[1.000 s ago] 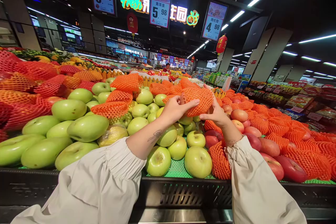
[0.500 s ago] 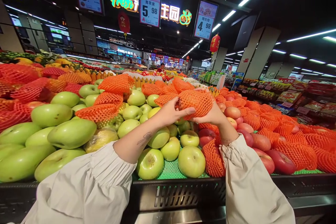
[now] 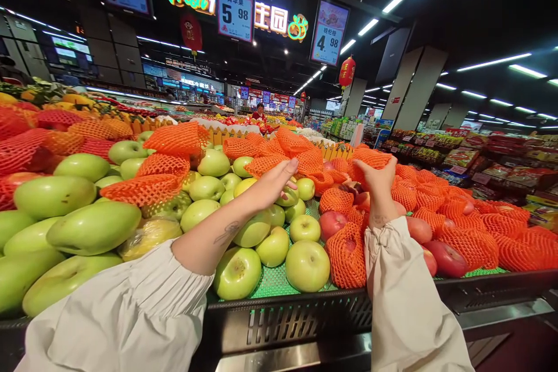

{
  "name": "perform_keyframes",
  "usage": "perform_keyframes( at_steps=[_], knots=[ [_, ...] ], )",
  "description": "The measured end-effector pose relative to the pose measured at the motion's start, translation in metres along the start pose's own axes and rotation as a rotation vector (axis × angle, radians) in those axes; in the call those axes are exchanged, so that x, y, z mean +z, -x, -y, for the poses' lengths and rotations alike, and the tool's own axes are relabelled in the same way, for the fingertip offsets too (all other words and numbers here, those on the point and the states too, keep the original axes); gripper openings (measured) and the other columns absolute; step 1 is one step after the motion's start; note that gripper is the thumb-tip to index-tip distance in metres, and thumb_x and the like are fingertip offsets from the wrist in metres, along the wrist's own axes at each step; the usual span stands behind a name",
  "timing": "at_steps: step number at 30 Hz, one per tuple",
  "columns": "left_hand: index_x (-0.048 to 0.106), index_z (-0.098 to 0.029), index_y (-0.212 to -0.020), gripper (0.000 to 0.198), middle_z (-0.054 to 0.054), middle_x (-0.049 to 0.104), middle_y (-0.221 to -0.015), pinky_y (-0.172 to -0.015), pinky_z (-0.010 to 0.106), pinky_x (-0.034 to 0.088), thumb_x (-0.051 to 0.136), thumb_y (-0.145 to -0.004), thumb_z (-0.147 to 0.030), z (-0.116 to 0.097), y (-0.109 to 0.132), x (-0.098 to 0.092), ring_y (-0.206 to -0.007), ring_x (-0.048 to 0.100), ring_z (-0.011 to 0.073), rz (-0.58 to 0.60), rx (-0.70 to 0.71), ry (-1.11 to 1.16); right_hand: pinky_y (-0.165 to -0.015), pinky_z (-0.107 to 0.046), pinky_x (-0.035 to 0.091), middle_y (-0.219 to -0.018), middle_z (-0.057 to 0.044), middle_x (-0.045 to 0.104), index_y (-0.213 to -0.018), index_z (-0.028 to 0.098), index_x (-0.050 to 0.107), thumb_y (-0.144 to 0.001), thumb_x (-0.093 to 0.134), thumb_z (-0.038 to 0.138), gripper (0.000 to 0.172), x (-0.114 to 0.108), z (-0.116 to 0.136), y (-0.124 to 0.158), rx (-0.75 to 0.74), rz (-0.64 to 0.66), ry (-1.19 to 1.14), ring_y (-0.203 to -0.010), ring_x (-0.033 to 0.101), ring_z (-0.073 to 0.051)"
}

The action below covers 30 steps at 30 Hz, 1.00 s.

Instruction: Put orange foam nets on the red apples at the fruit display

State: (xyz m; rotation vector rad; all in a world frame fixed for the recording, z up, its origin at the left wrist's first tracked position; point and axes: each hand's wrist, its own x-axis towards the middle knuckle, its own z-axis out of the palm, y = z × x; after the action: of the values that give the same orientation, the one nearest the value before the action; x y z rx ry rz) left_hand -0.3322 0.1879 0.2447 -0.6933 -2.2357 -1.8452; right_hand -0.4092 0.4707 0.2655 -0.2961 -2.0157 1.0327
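Note:
My left hand [image 3: 279,181] is held over the green apples [image 3: 304,228], its fingers stretched out and nothing in them. Off to the right, my right hand [image 3: 378,177] is curled round a fruit in an orange foam net [image 3: 372,157]; the net shows between thumb and fingers, but the fruit inside is hidden. Below that hand are red apples [image 3: 332,224], some bare and some in orange nets. A netted apple [image 3: 346,256] rests at the front edge between the green and red ones.
A black slatted display rim [image 3: 305,319] runs along the front. Large green fruits [image 3: 93,226] and a plastic-wrapped yellow fruit [image 3: 150,237] lie on the left. Orange nets [image 3: 146,177] lie on the green apples. Price signs [image 3: 235,3] hang overhead. A person [image 3: 260,111] is far back.
My hands have come apart. The right hand has carried the netted fruit to the right, over the red apples, while the left has let go and opened. The view has turned slightly right.

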Motion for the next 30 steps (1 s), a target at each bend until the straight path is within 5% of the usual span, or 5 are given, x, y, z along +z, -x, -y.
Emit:
perform_keyframes(
  at_steps=[8, 15, 21, 24, 30],
  knots=[
    [0.061, -0.018, -0.12, 0.074, 0.014, 0.063, -0.127, -0.061, 0.025, 0.05, 0.044, -0.087, -0.082, -0.001, 0.0, 0.0, -0.101, 0.066, 0.0233, -0.034, 0.026, -0.02, -0.103, -0.05, 0.047, -0.146, -0.019, 0.049, -0.148, 0.026, 0.042, -0.067, 0.088, 0.044, 0.094, 0.001, 0.013, 0.017, 0.059, 0.12, 0.5, -0.129, 0.056, -0.042],
    [0.061, -0.016, -0.125, 0.062, 0.014, 0.063, -0.133, -0.072, 0.031, 0.053, 0.062, -0.085, -0.063, -0.009, 0.002, -0.001, -0.108, 0.064, 0.0264, -0.118, 0.056, -0.123, -0.104, -0.046, 0.048, -0.147, -0.029, 0.045, -0.156, 0.01, 0.025, -0.061, 0.093, 0.035, 0.12, 0.021, 0.004, 0.015, 0.068, 0.319, 0.641, -0.133, 0.054, -0.042],
    [0.062, -0.014, -0.126, 0.051, 0.014, 0.067, -0.125, -0.085, 0.035, 0.051, 0.058, -0.092, -0.052, -0.01, 0.002, -0.002, -0.108, 0.063, 0.0247, -0.122, 0.065, -0.191, -0.108, -0.047, 0.046, -0.143, -0.023, 0.053, -0.143, 0.015, 0.046, -0.063, 0.09, 0.039, 0.094, 0.019, 0.007, 0.008, 0.128, 0.384, 0.658, -0.136, 0.052, -0.038],
    [0.064, -0.014, -0.122, 0.048, 0.013, 0.069, -0.117, -0.085, 0.035, 0.051, 0.058, -0.093, -0.051, -0.01, 0.003, -0.002, -0.104, 0.063, 0.0245, -0.133, 0.081, -0.205, -0.11, -0.052, 0.044, -0.143, -0.025, 0.054, -0.143, 0.013, 0.047, -0.063, 0.091, 0.038, 0.095, 0.011, 0.011, 0.01, 0.156, 0.429, 0.665, -0.138, 0.049, -0.041],
    [0.066, -0.016, -0.118, 0.044, 0.01, 0.07, -0.106, -0.08, 0.034, 0.051, 0.06, -0.092, -0.051, -0.01, 0.003, -0.001, -0.095, 0.063, 0.0223, -0.142, 0.097, -0.203, -0.108, -0.056, 0.043, -0.147, -0.029, 0.047, -0.147, 0.008, 0.04, -0.064, 0.092, 0.043, 0.104, 0.008, 0.015, 0.019, -0.006, 0.135, 0.51, -0.135, 0.048, -0.047]
  ],
)
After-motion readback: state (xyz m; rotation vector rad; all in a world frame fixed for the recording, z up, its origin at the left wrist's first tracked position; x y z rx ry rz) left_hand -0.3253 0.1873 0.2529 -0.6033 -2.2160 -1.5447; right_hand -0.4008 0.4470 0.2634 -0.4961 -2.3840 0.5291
